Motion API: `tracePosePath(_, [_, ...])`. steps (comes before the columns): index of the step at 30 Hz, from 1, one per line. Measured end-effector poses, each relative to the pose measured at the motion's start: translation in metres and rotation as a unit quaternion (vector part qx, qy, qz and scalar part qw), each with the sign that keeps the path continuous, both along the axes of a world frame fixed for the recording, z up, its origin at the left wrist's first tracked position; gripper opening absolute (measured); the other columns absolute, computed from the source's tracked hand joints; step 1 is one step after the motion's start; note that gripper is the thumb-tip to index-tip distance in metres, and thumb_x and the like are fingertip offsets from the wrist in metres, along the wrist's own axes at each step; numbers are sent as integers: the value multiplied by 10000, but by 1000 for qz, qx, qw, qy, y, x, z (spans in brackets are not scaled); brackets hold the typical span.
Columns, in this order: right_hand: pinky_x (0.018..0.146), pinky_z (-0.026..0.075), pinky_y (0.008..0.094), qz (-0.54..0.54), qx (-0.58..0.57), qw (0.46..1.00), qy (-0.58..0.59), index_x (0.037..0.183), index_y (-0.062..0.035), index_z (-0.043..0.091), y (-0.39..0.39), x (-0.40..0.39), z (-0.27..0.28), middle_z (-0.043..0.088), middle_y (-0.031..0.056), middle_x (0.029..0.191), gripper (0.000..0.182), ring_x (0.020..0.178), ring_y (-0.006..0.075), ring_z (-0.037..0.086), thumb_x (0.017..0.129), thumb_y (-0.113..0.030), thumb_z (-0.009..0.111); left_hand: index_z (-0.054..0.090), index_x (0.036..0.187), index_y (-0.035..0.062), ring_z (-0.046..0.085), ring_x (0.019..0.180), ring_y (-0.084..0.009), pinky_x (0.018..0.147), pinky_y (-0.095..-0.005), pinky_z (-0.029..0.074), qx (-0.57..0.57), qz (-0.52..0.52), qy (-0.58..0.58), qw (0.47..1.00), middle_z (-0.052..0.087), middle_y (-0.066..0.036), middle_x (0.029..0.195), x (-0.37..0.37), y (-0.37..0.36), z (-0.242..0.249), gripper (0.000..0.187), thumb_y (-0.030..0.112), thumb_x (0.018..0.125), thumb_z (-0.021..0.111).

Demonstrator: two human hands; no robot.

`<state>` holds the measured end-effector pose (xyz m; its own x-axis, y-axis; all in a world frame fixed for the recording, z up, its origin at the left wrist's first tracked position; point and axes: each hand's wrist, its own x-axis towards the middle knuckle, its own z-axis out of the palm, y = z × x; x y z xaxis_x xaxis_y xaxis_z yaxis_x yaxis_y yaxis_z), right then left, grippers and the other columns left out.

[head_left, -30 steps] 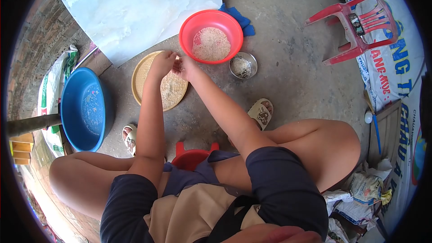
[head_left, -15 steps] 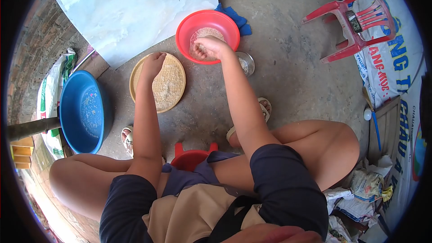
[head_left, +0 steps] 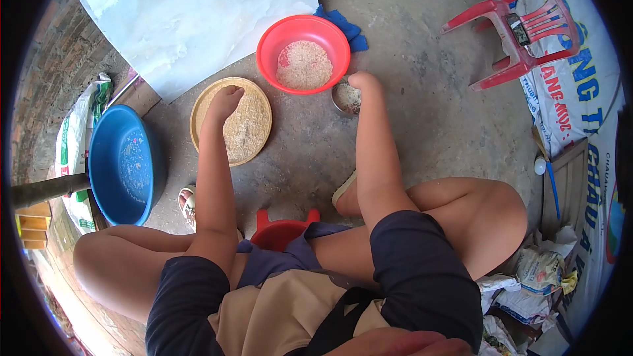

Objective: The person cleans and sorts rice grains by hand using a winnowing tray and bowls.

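Observation:
My left hand (head_left: 226, 100) is over the upper part of a round tan tray (head_left: 196, 133) of pale grain (head_left: 245, 128). Its fingers are curled together, and whatever they hold is hidden. My right hand (head_left: 365, 82) is closed at the right rim of a small metal bowl (head_left: 335, 104), which has pale grains inside; the fingertips are partly hidden. Just above and left of that bowl stands a red basin (head_left: 267, 43) with a heap of similar grain (head_left: 305, 64) in it.
A blue tub (head_left: 155, 178) with scattered bits stands at left. A white sheet (head_left: 204, 13) covers the ground at the top, and a blue cloth (head_left: 348, 28) lies beside the basin. At right is a red plastic chair (head_left: 491, 10); sacks (head_left: 537, 270) lie at lower right.
My right hand has moved from over the red basin, right and down to the metal bowl. The bowl has shifted left. My left hand has dropped slightly over the tray.

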<state>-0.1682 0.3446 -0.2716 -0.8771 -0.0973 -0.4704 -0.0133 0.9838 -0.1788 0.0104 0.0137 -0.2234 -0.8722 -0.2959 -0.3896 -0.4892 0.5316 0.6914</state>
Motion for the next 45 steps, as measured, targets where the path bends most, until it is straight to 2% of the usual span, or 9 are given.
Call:
tracePosePath(4, [769, 500, 376, -14, -36, 999, -35, 1148, -12, 553, -27, -6, 20, 523, 206, 1192, 421, 1065, 268, 539, 818, -262, 479, 596, 1073, 2, 591, 963, -272, 836, -353, 437, -7, -10, 0, 1000, 627, -180, 1003, 3, -17, -39, 390, 315, 854, 516])
tracePosePath(11, [604, 496, 380, 26, -150, 988, -8, 939, 77, 604, -105, 28, 75, 627, 227, 745, 350, 635, 292, 631, 756, -203, 500, 386, 1313, 65, 401, 1216, -322, 1000, -404, 318, -154, -26, -38, 987, 429, -220, 1288, 27, -10, -69, 674, 394, 768, 605])
tracePosePath(13, [569, 495, 367, 60, -182, 980, -47, 921, 76, 607, -125, 54, 88, 624, 216, 735, 331, 633, 268, 630, 754, -171, 465, 303, 1375, 166, 187, 1326, -373, 1065, -456, 192, -213, -46, -70, 974, 220, -217, 1424, 32, -7, -91, 805, 466, 712, 647])
tracePosePath(17, [555, 513, 303, 95, -150, 959, -223, 938, 62, 578, -165, 84, 50, 638, 171, 813, 329, 654, 213, 635, 762, -155, 404, 319, 1370, 209, 151, 1324, -414, 1063, -451, 202, -272, -10, -81, 959, 211, -190, 1436, 42, 35, -58, 822, 493, 686, 673])
tracePosePath(22, [557, 524, 314, 116, -133, 948, -266, 931, 75, 583, -172, 112, 18, 643, 193, 828, 326, 658, 244, 646, 757, -149, 423, 430, 1305, 177, 241, 1298, -375, 1047, -412, 263, -273, -49, 87, 957, 297, -148, 1407, 52, 44, -90, 671, 393, 719, 674])
tracePosePath(27, [562, 509, 358, 64, -166, 941, -287, 830, 58, 612, -173, 117, -18, 629, 191, 740, 263, 615, 252, 626, 771, -140, 449, 599, 1028, 72, 493, 998, -324, 877, -399, 403, -221, 6, 229, 948, 554, -113, 1071, 59, 47, -91, 329, 183, 724, 663])
tracePosePath(40, [620, 537, 348, 25, -270, 907, -321, 943, 89, 562, -177, 118, -14, 623, 228, 868, 352, 745, 283, 646, 808, -214, 444, 605, 846, 32, 594, 707, -276, 672, -364, 469, -193, 34, 233, 952, 600, -139, 784, 53, 26, -108, 102, 86, 759, 613])
tracePosePath(43, [701, 528, 373, -38, -341, 873, -346, 1008, 105, 521, -181, 118, -12, 596, 254, 952, 392, 836, 310, 628, 846, -238, 421, 619, 883, 21, 593, 672, -212, 631, -328, 470, 2, 115, 106, 988, 622, -104, 789, 42, 17, -99, 129, 85, 771, 627])
tracePosePath(45, [745, 520, 385, -76, -381, 851, -354, 1043, 112, 497, -186, 119, -14, 579, 266, 997, 411, 889, 323, 614, 866, -247, 406, 625, 918, 0, 560, 676, -125, 626, -264, 459, 236, 196, 138, 942, 623, -53, 802, 32, 10, -95, 149, 82, 793, 631])
